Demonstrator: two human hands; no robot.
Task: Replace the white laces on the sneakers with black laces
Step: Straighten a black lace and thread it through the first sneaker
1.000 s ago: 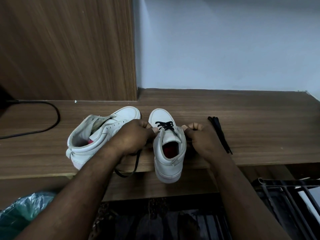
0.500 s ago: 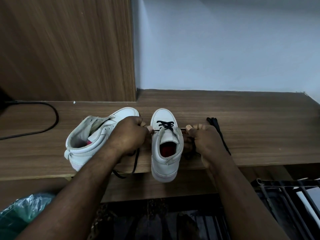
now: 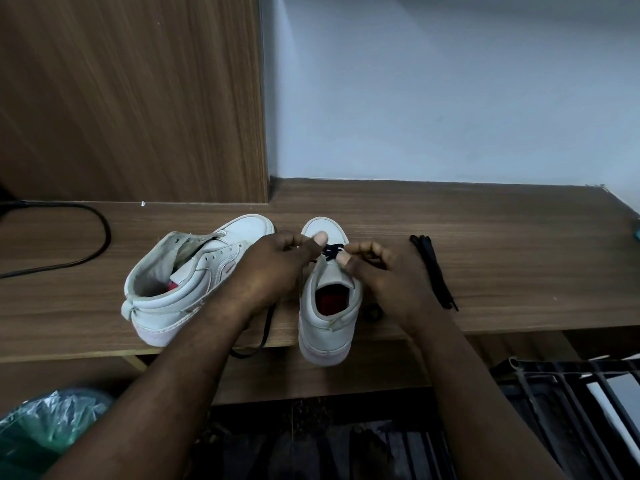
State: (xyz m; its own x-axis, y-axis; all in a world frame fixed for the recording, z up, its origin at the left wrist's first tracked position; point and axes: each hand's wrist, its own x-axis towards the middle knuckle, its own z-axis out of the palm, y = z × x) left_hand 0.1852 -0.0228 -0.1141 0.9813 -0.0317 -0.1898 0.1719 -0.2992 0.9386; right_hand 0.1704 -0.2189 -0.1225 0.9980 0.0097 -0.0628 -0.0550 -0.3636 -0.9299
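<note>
Two white high-top sneakers sit on a wooden shelf (image 3: 485, 258). The right sneaker (image 3: 327, 317) stands upright, toe pointing away, with a black lace (image 3: 331, 251) crossed through its front eyelets. My left hand (image 3: 277, 261) and my right hand (image 3: 381, 271) meet over that lacing, each with fingers curled and pinching the lace. One loose end of the lace (image 3: 258, 341) hangs over the shelf's front edge below my left wrist. The left sneaker (image 3: 187, 282) lies tilted on its side with no lace in it. A spare black lace (image 3: 434, 271) lies bundled to the right.
A wooden cabinet side (image 3: 131, 98) rises at the back left and a pale wall (image 3: 450, 91) behind. A black cable (image 3: 93, 244) curves across the shelf's left end. Below are a green plastic bag (image 3: 45, 431) and a dark metal rack (image 3: 571, 393).
Both hands have moved from the sneaker's sides up and inward over the front lacing, thumbs now close together. The sneakers have stayed in place.
</note>
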